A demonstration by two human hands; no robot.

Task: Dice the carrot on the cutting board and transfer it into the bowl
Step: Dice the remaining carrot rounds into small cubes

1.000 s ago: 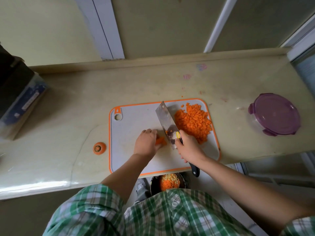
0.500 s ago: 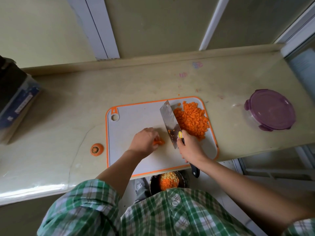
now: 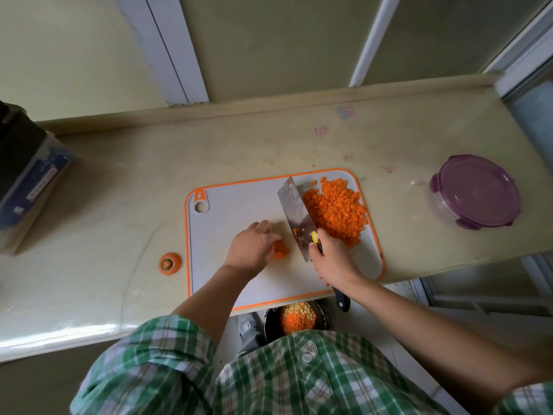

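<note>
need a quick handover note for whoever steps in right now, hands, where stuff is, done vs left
Left hand: fingers curled on the last carrot piece, pinning it to the cutting board.
Right hand: closed grip on the cleaver, blade just right of that piece.
Done: diced carrot pile on the board's right half; cut-off carrot top on the counter, left of the board.
Bowl: below the counter's near edge, already holding orange and yellow dice.
Left: dice the last piece, then move the pile into the bowl.
</note>
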